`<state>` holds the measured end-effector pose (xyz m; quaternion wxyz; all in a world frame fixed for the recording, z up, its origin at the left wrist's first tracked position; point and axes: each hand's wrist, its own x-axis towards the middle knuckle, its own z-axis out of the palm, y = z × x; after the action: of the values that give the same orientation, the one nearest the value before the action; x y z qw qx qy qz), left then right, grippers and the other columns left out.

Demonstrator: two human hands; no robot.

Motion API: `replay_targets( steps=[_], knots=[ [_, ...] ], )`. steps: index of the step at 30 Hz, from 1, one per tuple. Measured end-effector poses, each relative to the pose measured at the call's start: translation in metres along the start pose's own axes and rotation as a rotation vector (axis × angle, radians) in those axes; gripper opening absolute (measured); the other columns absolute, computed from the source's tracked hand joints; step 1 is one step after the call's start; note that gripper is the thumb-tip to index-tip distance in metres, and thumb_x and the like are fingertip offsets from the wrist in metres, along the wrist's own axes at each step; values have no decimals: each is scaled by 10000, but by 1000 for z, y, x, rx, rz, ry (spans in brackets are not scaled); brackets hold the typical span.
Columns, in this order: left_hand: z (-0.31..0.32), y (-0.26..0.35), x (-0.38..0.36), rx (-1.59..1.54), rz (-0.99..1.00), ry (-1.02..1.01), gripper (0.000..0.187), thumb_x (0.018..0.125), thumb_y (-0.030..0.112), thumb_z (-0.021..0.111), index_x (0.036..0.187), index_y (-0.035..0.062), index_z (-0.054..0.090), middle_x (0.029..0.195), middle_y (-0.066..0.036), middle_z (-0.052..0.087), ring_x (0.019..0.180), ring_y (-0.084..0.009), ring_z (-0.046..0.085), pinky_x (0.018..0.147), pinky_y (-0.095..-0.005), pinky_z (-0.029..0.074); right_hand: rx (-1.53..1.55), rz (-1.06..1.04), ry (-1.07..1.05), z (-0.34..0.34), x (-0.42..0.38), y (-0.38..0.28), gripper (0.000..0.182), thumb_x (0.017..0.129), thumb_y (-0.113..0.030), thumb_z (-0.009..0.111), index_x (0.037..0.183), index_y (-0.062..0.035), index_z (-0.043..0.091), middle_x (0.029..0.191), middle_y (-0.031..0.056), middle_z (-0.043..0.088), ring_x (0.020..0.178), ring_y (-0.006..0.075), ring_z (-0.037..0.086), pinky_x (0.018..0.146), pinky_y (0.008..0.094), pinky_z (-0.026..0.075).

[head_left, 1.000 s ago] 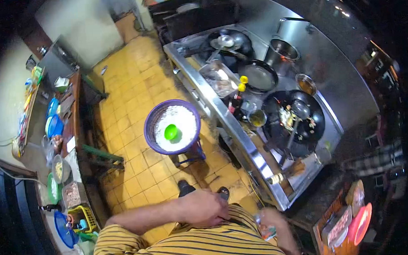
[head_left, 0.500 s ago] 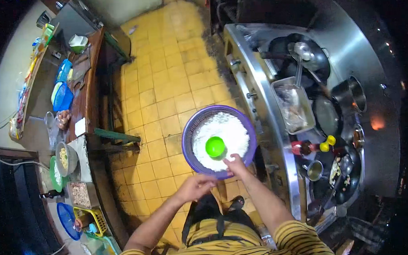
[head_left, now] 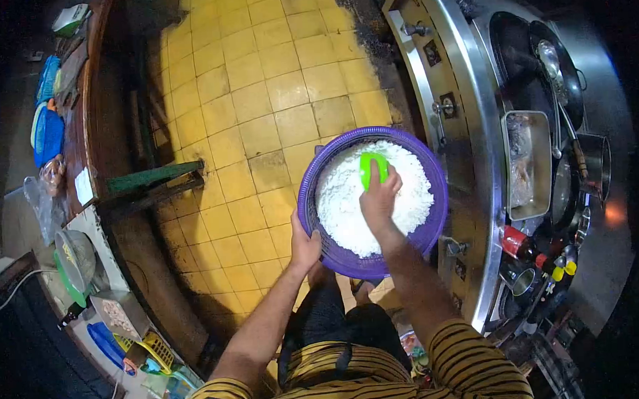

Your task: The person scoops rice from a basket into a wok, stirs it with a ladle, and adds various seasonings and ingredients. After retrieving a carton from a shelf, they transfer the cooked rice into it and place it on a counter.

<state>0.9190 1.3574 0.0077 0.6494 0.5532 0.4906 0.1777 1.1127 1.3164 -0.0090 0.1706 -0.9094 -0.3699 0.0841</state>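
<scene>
A round purple basket (head_left: 440, 195) stands in front of my legs and holds a heap of white grains that look like cooked rice (head_left: 341, 216). My right hand (head_left: 379, 203) reaches into it and is closed on a small bright green bowl (head_left: 370, 167), which is tilted against the far part of the rice. On the near left side of the basket, my left hand (head_left: 305, 246) grips the rim, with the thumb on the inside and the fingers mostly hidden outside. What supports the basket from below is hidden.
Along the right runs a steel stove (head_left: 475, 124) with woks, a rectangular metal tray (head_left: 512, 186) and a red-labelled bottle (head_left: 519, 243). A counter at left carries a bowl (head_left: 74, 254) and a tray of chopped food (head_left: 116, 315). A green beam (head_left: 153, 178) juts out over yellow floor tiles.
My right hand has taken hold of the green bowl and tipped it into the rice. My left hand has moved onto the basket's rim. The view has shifted closer to the basket.
</scene>
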Motion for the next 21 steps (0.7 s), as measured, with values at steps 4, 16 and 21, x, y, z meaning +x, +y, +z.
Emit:
replay_targets(
  steps=[4,16,21],
  knots=[
    [-1,3,-3,-21,-80,-41,720,793,-180,405,1436,28,158,1372,-161,390,1294,-246,401,1105,-345,290,37,-5,-8,8,-21,-6,744,677,100,570,1371,-125,421,1317,273,313,1153,466,344,984,558,355],
    [-4,-6,-2,-5,-46,-38,716,781,-173,421,1428,16,179,1346,-184,413,1282,-274,408,1092,-353,306,154,-142,-387,-9,-70,-26,683,699,69,540,1341,-158,486,1221,247,472,1106,441,448,983,516,360],
    [2,18,-14,-319,-267,23,644,850,-98,483,1417,38,210,1301,-157,461,1232,-243,446,1059,-366,353,934,551,-885,-52,-61,44,724,702,171,364,1347,-137,477,1255,186,544,1164,300,531,1009,406,441]
  ],
)
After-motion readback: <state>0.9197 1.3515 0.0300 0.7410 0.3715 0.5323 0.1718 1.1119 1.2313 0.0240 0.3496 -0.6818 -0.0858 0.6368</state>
